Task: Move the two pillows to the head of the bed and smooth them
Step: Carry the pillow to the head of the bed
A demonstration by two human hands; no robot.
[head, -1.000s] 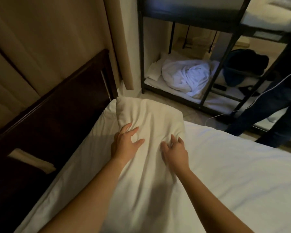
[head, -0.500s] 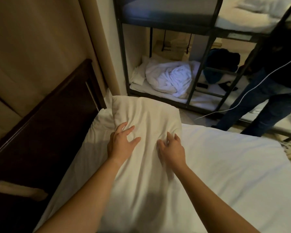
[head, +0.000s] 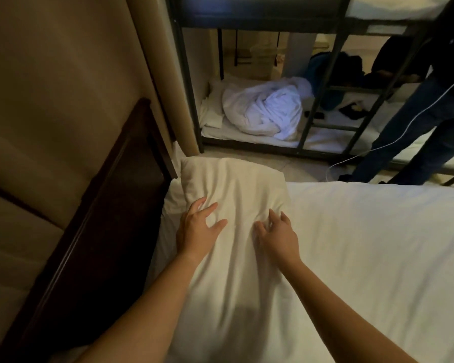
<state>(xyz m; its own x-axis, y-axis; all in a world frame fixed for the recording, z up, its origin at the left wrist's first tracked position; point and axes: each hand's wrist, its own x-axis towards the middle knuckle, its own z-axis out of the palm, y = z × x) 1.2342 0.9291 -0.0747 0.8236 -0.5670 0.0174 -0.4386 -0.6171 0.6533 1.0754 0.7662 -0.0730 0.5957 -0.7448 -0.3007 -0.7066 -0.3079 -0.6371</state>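
A white pillow (head: 233, 187) lies along the head of the bed beside the dark wooden headboard (head: 110, 205). Both my hands rest flat on top of it with fingers spread. My left hand (head: 197, 229) presses near the headboard side. My right hand (head: 278, 234) presses a little to the right, where the cover bunches into creases. Under the pillow's left edge shows another white layer (head: 168, 205); I cannot tell whether it is the second pillow. The white bed sheet (head: 378, 258) spreads out to the right.
A black metal bunk bed (head: 189, 100) stands beyond the bed, with a crumpled white blanket (head: 265, 111) on its lower mattress. A person in dark jeans (head: 414, 132) stands by it at the right. A beige curtain (head: 50, 87) hangs behind the headboard.
The view has swung so the bunk bed and the person sit further left and lower. My hands stay on the pillow, fingers spreading slightly wider.
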